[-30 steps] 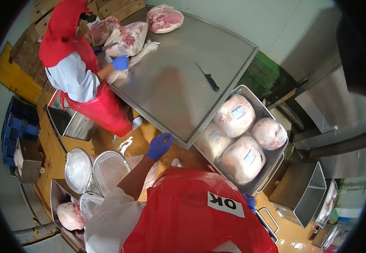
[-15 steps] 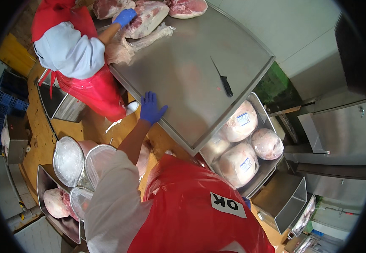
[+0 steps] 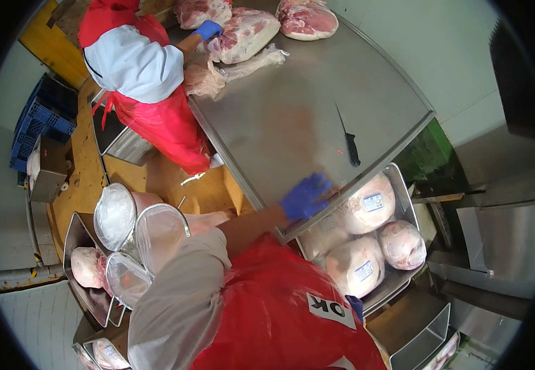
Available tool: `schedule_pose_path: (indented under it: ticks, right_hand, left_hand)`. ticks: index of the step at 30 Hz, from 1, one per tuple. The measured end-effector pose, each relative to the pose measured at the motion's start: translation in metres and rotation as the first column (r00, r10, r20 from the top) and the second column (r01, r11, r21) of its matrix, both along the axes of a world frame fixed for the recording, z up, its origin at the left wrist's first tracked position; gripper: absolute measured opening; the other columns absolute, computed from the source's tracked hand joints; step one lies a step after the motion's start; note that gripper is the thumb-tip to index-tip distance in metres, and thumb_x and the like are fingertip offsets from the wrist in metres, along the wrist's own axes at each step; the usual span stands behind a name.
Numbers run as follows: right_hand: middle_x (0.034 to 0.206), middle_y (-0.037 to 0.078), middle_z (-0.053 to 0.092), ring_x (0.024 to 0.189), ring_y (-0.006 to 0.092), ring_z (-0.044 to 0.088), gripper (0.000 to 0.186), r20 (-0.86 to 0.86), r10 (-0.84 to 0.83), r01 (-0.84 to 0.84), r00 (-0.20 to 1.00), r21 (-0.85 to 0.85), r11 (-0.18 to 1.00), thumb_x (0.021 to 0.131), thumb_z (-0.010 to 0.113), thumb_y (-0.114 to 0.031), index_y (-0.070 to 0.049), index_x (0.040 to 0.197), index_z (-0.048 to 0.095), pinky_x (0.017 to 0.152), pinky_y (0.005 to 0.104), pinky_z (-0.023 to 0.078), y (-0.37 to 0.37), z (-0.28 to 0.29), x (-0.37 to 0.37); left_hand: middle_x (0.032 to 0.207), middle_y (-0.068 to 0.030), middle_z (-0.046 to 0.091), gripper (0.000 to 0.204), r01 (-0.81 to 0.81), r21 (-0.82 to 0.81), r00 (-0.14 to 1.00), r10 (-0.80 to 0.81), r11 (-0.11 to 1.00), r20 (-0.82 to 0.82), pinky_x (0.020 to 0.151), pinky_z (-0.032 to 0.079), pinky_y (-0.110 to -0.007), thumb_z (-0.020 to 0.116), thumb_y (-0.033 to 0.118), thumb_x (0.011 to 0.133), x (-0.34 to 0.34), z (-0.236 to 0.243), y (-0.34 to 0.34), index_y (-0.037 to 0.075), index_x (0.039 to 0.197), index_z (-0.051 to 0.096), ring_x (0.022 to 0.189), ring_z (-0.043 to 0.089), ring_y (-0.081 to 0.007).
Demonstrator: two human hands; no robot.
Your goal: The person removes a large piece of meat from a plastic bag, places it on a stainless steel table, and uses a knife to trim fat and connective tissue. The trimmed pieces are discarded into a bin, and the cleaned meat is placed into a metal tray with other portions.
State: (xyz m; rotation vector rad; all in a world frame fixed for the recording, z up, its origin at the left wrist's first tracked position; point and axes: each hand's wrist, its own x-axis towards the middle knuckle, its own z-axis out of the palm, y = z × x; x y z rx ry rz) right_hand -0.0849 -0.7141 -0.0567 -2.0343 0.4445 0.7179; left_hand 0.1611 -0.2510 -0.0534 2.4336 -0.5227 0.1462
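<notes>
My left hand (image 3: 306, 196), in a blue glove, is over the near corner of the steel table (image 3: 292, 142). Its fingers are spread and nothing is in them. Farther up the table, near the right edge, lies a knife (image 3: 351, 148) with a black handle, its blade pointing away from me. A sliver of blue at the right side of my red apron appears to be my right hand (image 3: 355, 306); its fingers are hidden. Bagged, labelled hams (image 3: 369, 203) fill a steel bin (image 3: 404, 192) beside the table's right edge.
At the table's far left a co-worker (image 3: 133, 68) in a red apron touches a large cut of meat (image 3: 246, 36). Crumpled film (image 3: 209, 77) lies near it. Bag-lined round containers (image 3: 114, 216) and a steel bin holding meat (image 3: 85, 266) stand at my left.
My left hand has moved right along the table's near edge to the corner. The view has shifted, so the table sits farther right. The co-worker's hand stays at the meat.
</notes>
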Motion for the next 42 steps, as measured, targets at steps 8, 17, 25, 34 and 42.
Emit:
schedule_pose_path:
  ticks: [8, 17, 25, 34, 42]
  right_hand:
    - [0.077, 0.007, 0.07, 0.069, 0.0149, 0.065, 0.023, -0.083, -0.417, 0.404, 0.905, -0.135, 0.905, 0.097, 0.063, -0.017, 0.003, 0.099, 0.074, 0.062, 0.0306, 0.054, -0.011, 0.001, -0.071]
    - [0.078, 0.007, 0.071, 0.07, 0.0143, 0.066, 0.023, -0.158, -0.485, 0.447, 0.86, -0.222, 0.866, 0.096, 0.064, -0.018, 0.002, 0.1, 0.075, 0.063, 0.0303, 0.054, 0.083, 0.021, -0.097]
    - [0.079, 0.007, 0.071, 0.071, 0.0138, 0.066, 0.024, -0.121, -0.547, 0.513, 0.829, -0.225, 0.828, 0.096, 0.065, -0.019, 0.002, 0.1, 0.075, 0.064, 0.0301, 0.054, 0.141, 0.04, -0.11]
    - [0.08, 0.007, 0.072, 0.071, 0.0132, 0.066, 0.025, -0.114, -0.612, 0.569, 0.783, -0.269, 0.777, 0.096, 0.065, -0.021, 0.002, 0.101, 0.075, 0.066, 0.0299, 0.054, 0.16, 0.056, -0.137]
    - [0.081, 0.006, 0.073, 0.072, 0.0127, 0.066, 0.025, -0.127, -0.585, 0.544, 0.801, -0.253, 0.8, 0.096, 0.066, -0.022, 0.001, 0.101, 0.075, 0.067, 0.0297, 0.054, 0.14, 0.046, -0.143]
  left_hand:
    - [0.165, -0.0293, 0.014, 0.087, -0.562, 0.334, 0.793, 0.608, 0.756, -0.043, 0.126, 0.011, -0.051, 0.045, 0.053, 0.101, 0.08, -0.04, 0.254, -0.007, 0.157, 0.017, 0.154, 0.012, -0.0432]
    - [0.158, -0.0319, 0.029, 0.081, -0.27, 0.146, 0.956, 0.247, 0.952, 0.159, 0.124, 0.018, -0.052, 0.052, 0.047, 0.1, 0.138, -0.064, 0.191, -0.01, 0.152, 0.029, 0.149, 0.025, -0.0466]
    - [0.153, -0.0302, 0.04, 0.061, 0.201, -0.23, 0.934, -0.115, 0.952, 0.338, 0.123, 0.022, -0.053, 0.064, 0.025, 0.095, 0.162, -0.02, 0.096, -0.01, 0.142, 0.047, 0.147, 0.031, -0.0457]
    - [0.155, -0.0327, 0.035, 0.072, -0.374, 0.329, 0.919, 0.301, 0.867, 0.254, 0.123, 0.022, -0.052, 0.043, 0.046, 0.104, 0.302, -0.069, 0.264, -0.009, 0.151, 0.034, 0.146, 0.032, -0.0467]
    - [0.157, -0.0252, 0.038, 0.06, 0.104, 0.058, 0.963, -0.115, 0.993, 0.244, 0.125, 0.019, -0.049, 0.047, 0.035, 0.104, 0.244, -0.08, 0.075, -0.008, 0.146, 0.045, 0.148, 0.033, -0.0412]
